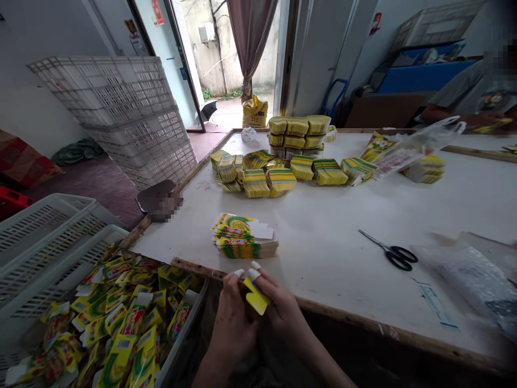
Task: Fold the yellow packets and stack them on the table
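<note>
My left hand (232, 318) and my right hand (280, 307) meet just below the table's front edge. Both are closed on a small yellow card packet (256, 299) held between them. White tape covers several fingertips. Just beyond the hands, a stack of flat yellow-green printed cards (242, 237) lies on the white table (323, 226). To my left a white plastic crate (189, 318) holds several loose folded yellow packets (121, 328).
Bundles of yellow-green cards (283, 167) sit at the table's far side. Black scissors (390, 250) and a clear plastic bag (472, 275) lie at the right. Stacked white crates (121, 113) lean at the left. Another person's arm (460, 102) rests at the far right.
</note>
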`<state>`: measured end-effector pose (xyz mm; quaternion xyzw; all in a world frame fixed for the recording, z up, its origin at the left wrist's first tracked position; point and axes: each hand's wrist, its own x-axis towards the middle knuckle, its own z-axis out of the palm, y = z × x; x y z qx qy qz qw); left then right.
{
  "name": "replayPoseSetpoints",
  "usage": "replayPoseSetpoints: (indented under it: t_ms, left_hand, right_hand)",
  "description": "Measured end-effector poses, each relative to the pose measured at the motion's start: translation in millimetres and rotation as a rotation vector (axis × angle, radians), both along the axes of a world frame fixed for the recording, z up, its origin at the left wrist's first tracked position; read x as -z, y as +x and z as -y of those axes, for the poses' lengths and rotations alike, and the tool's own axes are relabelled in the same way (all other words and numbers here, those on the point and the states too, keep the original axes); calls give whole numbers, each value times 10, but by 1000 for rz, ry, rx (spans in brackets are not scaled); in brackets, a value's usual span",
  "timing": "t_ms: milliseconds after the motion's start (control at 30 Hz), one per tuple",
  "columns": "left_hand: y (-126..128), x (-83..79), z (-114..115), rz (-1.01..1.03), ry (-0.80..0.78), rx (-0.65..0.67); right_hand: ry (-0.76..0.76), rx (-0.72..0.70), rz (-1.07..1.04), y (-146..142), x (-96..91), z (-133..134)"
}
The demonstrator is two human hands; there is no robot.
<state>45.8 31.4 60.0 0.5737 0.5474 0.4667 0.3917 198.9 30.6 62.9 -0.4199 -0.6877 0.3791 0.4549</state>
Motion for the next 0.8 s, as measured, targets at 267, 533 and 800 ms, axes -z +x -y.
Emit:
replayPoseSetpoints:
  t_ms: [267, 533, 800]
  left_hand:
    - [-237, -165, -8, -241, 75, 108]
    - [-236, -303, -85, -64, -32, 94]
    - [-293, -84, -51, 688, 108, -477]
  right_hand:
    - [21, -138, 319, 181, -17, -59]
    - [-21, -160, 186, 199, -158, -175]
    - [36, 93, -2, -36, -260, -514]
